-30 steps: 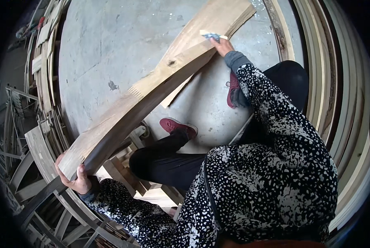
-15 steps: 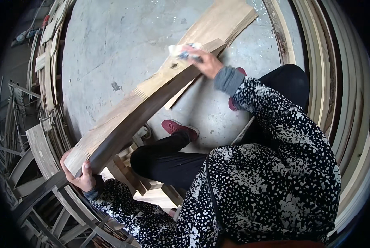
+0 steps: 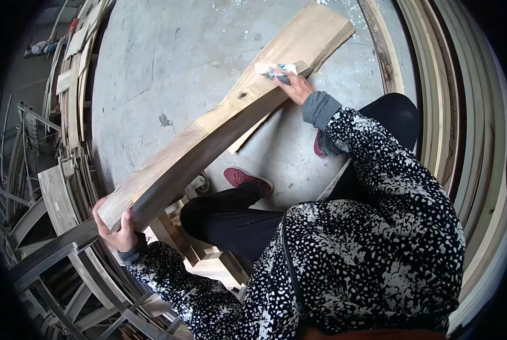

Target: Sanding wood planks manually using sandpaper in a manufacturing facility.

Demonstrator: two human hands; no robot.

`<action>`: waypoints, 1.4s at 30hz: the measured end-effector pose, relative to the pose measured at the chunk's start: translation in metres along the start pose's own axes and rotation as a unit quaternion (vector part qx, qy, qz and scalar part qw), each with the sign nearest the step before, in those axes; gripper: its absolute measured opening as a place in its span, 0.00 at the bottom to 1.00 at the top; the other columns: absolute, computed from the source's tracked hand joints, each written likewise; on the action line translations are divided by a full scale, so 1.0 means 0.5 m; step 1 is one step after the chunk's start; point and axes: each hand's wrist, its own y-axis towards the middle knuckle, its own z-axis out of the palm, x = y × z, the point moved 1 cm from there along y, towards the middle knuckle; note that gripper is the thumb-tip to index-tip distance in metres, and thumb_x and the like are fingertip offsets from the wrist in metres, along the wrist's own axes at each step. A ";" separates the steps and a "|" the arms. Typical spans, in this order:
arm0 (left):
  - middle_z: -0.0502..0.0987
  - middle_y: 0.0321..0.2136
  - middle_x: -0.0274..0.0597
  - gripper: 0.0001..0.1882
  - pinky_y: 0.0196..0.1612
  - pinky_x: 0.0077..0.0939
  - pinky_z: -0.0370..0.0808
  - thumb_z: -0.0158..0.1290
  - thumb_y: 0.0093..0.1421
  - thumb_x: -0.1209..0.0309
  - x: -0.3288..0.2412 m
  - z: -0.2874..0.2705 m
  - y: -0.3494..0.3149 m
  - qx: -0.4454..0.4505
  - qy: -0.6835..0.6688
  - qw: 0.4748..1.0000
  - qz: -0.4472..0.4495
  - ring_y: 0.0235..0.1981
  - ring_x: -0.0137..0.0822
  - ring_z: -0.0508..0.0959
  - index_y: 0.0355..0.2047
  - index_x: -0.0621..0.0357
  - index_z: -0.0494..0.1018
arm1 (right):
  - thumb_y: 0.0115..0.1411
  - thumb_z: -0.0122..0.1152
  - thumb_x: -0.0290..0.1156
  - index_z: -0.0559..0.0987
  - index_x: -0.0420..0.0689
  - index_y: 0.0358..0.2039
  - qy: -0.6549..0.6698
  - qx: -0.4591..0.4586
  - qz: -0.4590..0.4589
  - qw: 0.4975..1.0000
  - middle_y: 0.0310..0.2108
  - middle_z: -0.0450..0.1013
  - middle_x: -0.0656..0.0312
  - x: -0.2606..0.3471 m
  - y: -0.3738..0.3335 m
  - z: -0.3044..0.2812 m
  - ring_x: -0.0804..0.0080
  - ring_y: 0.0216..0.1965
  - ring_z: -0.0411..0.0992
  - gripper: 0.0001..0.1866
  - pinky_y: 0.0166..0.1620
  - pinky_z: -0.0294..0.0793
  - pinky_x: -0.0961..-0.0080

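Note:
A long wooden board with finger joints and a dark knot slants from lower left to upper right in front of me. My left hand grips its near left end, thumb against the side face and fingers around the far edge. On the board's upper face, near its far end, my right hand is closed on a folded sheet, white with blue marks and a grey part, which looks like sandpaper. Beneath that far end is a wider plank with a rough edge.
Stacked long boards run along the right. Wood strips and a pile of wooden frame pieces fill the left side. Short wood blocks lie below the board, by my knee. My red shoe rests on the concrete floor.
My right hand has slid the folded sheet along the board toward its far right end. The board and my left hand have shifted slightly in the picture; the left grip is the same.

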 end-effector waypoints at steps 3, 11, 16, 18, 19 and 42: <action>0.68 0.36 0.42 0.26 0.46 0.25 0.63 0.58 0.46 0.68 -0.014 0.015 0.002 -0.001 -0.004 1.000 -0.001 0.39 0.32 0.68 0.43 0.66 0.62 | 0.54 0.48 0.46 0.71 0.41 0.42 -0.070 0.054 0.199 0.976 0.38 0.69 0.44 -0.157 0.030 -0.071 0.52 0.41 0.68 0.23 0.45 0.65 0.68; 0.70 0.33 0.42 0.28 0.41 0.24 0.67 0.62 0.41 0.70 -0.050 0.023 0.000 -0.039 0.010 0.999 -0.017 0.35 0.32 0.71 0.40 0.64 0.63 | 0.55 0.47 0.49 0.69 0.40 0.45 0.005 0.053 0.196 0.979 0.42 0.68 0.46 0.086 -0.009 0.024 0.53 0.45 0.65 0.26 0.47 0.63 0.68; 0.72 0.28 0.37 0.25 0.33 0.19 0.70 0.62 0.40 0.73 -0.081 0.045 0.016 -0.024 -0.014 0.999 -0.022 0.30 0.28 0.72 0.38 0.63 0.64 | 0.54 0.52 0.40 0.68 0.42 0.47 0.063 0.166 -0.192 0.965 0.50 0.62 0.48 0.383 -0.054 0.016 0.57 0.57 0.53 0.23 0.57 0.52 0.65; 0.72 0.28 0.38 0.25 0.33 0.19 0.70 0.63 0.39 0.72 -0.093 0.057 0.024 -0.023 0.003 1.000 -0.001 0.29 0.27 0.72 0.37 0.63 0.64 | 0.53 0.53 0.35 0.67 0.42 0.49 0.055 0.198 -0.259 0.944 0.52 0.60 0.49 0.402 -0.049 0.015 0.57 0.59 0.50 0.23 0.58 0.49 0.64; 0.73 0.28 0.38 0.25 0.32 0.19 0.70 0.64 0.39 0.71 -0.101 0.063 0.027 -0.005 0.013 1.000 0.023 0.29 0.27 0.73 0.36 0.63 0.65 | 0.52 0.54 0.33 0.66 0.41 0.49 0.024 0.182 -0.283 0.941 0.51 0.61 0.48 0.393 -0.040 0.013 0.56 0.57 0.52 0.24 0.57 0.51 0.64; 0.73 0.30 0.43 0.31 0.50 0.40 0.63 0.61 0.37 0.49 -0.186 0.297 0.125 0.082 0.081 0.906 0.407 0.38 0.41 0.73 0.33 0.60 0.68 | 0.58 0.39 0.27 0.66 0.34 0.43 0.007 -0.115 -0.254 0.960 0.43 0.65 0.51 0.054 0.001 -0.071 0.55 0.45 0.63 0.14 0.50 0.60 0.66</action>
